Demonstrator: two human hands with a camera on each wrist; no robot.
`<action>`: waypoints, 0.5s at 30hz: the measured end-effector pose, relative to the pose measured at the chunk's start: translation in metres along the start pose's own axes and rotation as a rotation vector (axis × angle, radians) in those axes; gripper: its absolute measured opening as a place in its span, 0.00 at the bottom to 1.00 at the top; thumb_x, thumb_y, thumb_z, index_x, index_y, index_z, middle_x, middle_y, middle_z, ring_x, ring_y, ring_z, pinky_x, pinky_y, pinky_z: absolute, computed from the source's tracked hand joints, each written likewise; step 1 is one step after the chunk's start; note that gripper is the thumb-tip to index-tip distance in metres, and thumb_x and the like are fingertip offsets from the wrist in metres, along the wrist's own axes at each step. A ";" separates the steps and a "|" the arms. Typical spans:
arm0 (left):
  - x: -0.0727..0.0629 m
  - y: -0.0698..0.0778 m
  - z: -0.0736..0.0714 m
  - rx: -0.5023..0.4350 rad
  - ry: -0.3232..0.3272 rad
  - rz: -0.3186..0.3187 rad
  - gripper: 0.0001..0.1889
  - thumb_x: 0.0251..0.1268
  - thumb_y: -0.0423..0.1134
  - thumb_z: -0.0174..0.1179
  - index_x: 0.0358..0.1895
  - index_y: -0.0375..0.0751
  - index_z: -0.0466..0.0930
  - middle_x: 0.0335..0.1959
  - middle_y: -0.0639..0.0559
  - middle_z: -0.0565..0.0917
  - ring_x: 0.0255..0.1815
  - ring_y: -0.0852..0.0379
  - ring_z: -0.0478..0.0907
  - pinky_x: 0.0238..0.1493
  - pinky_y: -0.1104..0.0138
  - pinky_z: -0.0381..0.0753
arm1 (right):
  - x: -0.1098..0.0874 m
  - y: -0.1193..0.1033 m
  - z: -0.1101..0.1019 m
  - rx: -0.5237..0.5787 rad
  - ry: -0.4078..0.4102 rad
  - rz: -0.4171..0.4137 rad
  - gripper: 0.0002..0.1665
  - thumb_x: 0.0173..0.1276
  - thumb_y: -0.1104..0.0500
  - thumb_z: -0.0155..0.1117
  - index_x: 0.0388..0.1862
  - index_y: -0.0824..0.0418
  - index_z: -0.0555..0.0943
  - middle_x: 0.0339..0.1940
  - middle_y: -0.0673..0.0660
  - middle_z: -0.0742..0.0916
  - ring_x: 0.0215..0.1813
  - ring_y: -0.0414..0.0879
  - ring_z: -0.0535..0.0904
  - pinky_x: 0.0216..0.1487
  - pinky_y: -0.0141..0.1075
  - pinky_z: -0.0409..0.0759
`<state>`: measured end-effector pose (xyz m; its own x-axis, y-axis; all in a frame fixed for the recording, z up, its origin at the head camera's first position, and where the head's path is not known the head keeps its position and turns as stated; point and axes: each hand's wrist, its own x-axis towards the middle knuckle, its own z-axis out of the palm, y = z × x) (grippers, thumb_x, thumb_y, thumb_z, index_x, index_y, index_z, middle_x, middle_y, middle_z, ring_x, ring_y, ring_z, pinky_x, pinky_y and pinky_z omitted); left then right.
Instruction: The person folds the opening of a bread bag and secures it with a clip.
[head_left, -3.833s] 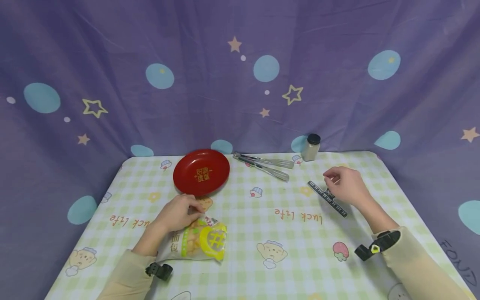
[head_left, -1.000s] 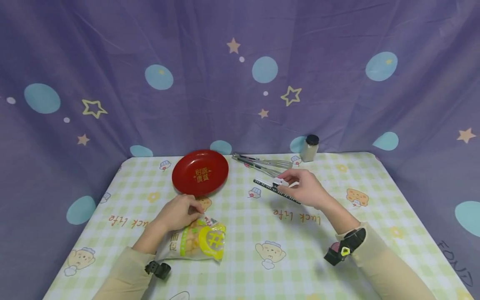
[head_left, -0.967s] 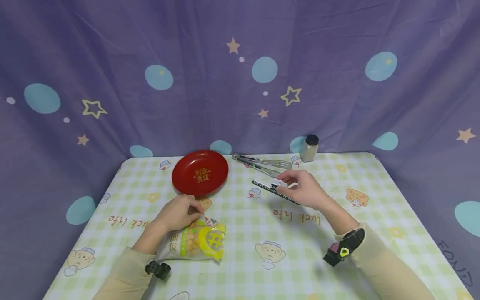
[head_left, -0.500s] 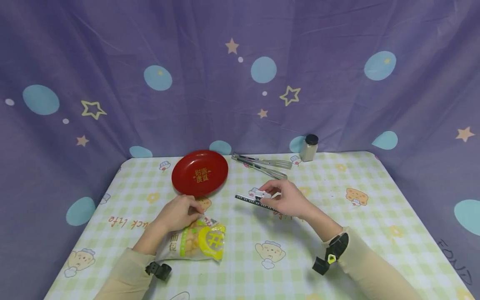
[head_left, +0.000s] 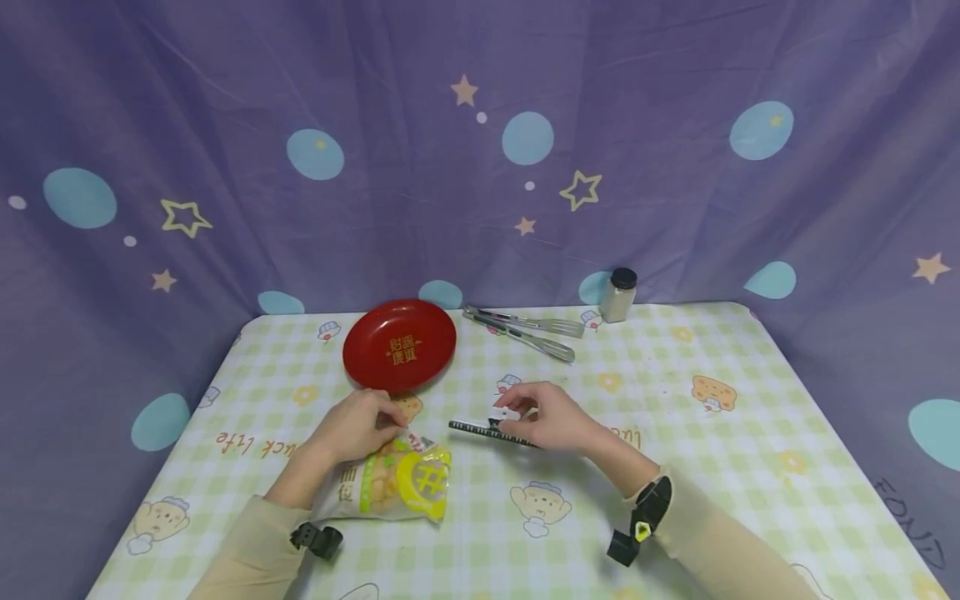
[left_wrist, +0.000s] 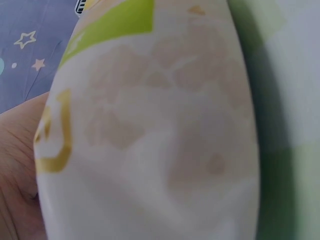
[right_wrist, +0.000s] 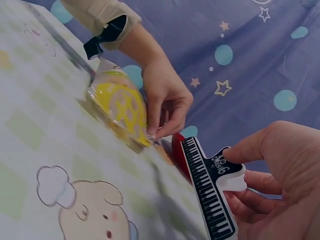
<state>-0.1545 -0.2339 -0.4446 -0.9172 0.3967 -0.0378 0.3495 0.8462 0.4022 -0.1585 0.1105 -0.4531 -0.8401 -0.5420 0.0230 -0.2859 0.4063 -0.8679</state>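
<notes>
My left hand (head_left: 352, 429) pinches the upper edge of a plastic snack bag (head_left: 397, 483) with thumb and fingers. The bag is clear with yellow and green print and pale pieces inside, and it fills most of the left wrist view. In my right hand (head_left: 551, 417), thumb and fingers grip the handle of a black and white clip (right_wrist: 207, 190) printed with piano keys and the word Music. That clip (head_left: 468, 427) is held above the table, a short way right of the bag's top corner. Part of its long bar is hidden behind the right fingers.
Behind the left hand lies a red oval plate (head_left: 375, 346) with gold characters. Metal tongs (head_left: 525, 325) lie spread at the back, beside a black-capped jar (head_left: 619, 296). A checked cloth (head_left: 675, 450) covers the table, with a purple curtain (head_left: 420, 217) behind it.
The right hand has picked the clip up from the table's right side and carried it left, lately also nearer to me, towards the bag. The left hand and bag stay put.
</notes>
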 end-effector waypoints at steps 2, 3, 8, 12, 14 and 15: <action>0.000 0.000 0.000 -0.002 0.000 -0.001 0.05 0.63 0.37 0.76 0.35 0.56 0.93 0.31 0.64 0.84 0.37 0.63 0.77 0.47 0.60 0.83 | 0.001 0.000 0.005 -0.004 -0.008 0.006 0.13 0.69 0.57 0.75 0.51 0.57 0.89 0.47 0.53 0.89 0.46 0.40 0.83 0.49 0.30 0.85; 0.000 -0.001 0.001 -0.003 0.001 -0.001 0.05 0.63 0.37 0.76 0.35 0.56 0.93 0.31 0.64 0.84 0.38 0.63 0.77 0.47 0.60 0.83 | 0.002 0.000 0.007 -0.007 -0.011 0.007 0.13 0.69 0.57 0.75 0.51 0.57 0.89 0.46 0.53 0.89 0.45 0.39 0.83 0.49 0.29 0.84; 0.000 -0.002 0.002 -0.010 0.006 0.007 0.06 0.63 0.37 0.76 0.35 0.56 0.93 0.31 0.65 0.85 0.37 0.63 0.78 0.47 0.60 0.83 | 0.004 0.002 0.017 -0.020 -0.038 0.019 0.14 0.69 0.55 0.75 0.51 0.56 0.89 0.42 0.50 0.88 0.40 0.37 0.82 0.46 0.28 0.82; 0.000 -0.003 0.003 -0.007 0.010 0.018 0.05 0.63 0.37 0.76 0.35 0.56 0.93 0.31 0.65 0.85 0.38 0.63 0.78 0.48 0.59 0.83 | 0.004 0.000 0.022 -0.017 -0.045 0.043 0.14 0.69 0.55 0.75 0.52 0.57 0.90 0.42 0.50 0.88 0.39 0.37 0.82 0.46 0.28 0.81; 0.000 -0.004 0.003 -0.006 0.011 0.019 0.05 0.63 0.37 0.76 0.35 0.56 0.93 0.31 0.65 0.85 0.38 0.63 0.79 0.48 0.59 0.83 | 0.005 0.000 0.025 -0.015 -0.027 0.055 0.14 0.69 0.55 0.75 0.51 0.57 0.90 0.41 0.50 0.87 0.39 0.38 0.81 0.45 0.29 0.80; 0.000 -0.004 0.004 -0.006 0.011 0.018 0.06 0.63 0.37 0.76 0.35 0.56 0.93 0.31 0.65 0.85 0.39 0.62 0.78 0.48 0.59 0.83 | 0.005 0.000 0.026 -0.011 -0.012 0.064 0.14 0.68 0.56 0.75 0.51 0.57 0.90 0.41 0.50 0.87 0.39 0.38 0.81 0.45 0.29 0.80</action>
<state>-0.1555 -0.2355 -0.4494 -0.9128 0.4078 -0.0208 0.3647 0.8371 0.4079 -0.1507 0.0891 -0.4655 -0.8510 -0.5238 -0.0384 -0.2370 0.4481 -0.8620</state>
